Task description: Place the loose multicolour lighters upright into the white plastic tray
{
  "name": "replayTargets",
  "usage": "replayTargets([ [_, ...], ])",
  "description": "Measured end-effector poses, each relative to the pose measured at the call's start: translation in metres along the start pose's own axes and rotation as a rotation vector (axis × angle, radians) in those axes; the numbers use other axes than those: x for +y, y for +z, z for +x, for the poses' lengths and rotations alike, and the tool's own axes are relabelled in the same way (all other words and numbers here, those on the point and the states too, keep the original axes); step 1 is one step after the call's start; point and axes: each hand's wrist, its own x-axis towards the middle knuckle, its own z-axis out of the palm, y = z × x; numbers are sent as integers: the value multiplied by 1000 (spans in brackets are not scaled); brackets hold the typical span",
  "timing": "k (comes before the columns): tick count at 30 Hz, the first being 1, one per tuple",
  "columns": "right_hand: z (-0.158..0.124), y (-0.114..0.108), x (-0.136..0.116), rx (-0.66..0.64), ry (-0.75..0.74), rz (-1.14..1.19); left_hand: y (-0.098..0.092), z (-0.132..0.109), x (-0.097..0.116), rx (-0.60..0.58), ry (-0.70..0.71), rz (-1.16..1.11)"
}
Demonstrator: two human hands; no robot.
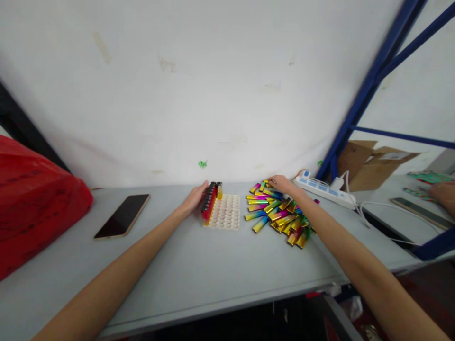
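Reaching over a grey table (199, 274) with both bare forearms (135, 258). Setting the left hand (194, 199) beside upright red, dark-topped pieces (212, 203) lining the left side of a white holed tray (227, 213), perhaps for steadying; resting the right hand (283, 184) on loose metallic pieces (284, 219), probably kept spread for easy reach. Obscuring both grips: cannot tell whether holding anything. Displaying illegible print on red bag (39, 208) and carton label (394, 155).

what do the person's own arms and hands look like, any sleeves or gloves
Both forearms, left and right, show no sleeves. The left hand and right hand are ungloved. No watch, bracelet, cable or marking can be made out on either arm; finer details, such as rings, are too small to tell.
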Motion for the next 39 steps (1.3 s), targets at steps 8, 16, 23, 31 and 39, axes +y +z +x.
replayTargets([
  [8,-5,-5,8,-18,19,137,2,-2,2,-16,0,-9],
  [16,-27,-23,-5,216,94,569,3,-5,5,-20,-11,-24],
  [23,-44,-50,-68,269,36,1508,5,-7,7,-28,-3,-21],
  [31,-68,-36,-146,-116,-70,1531,4,-7,6,-32,17,-2],
  [39,-83,-21,-184,239,-138,848,3,-3,2,-33,12,-8],
])
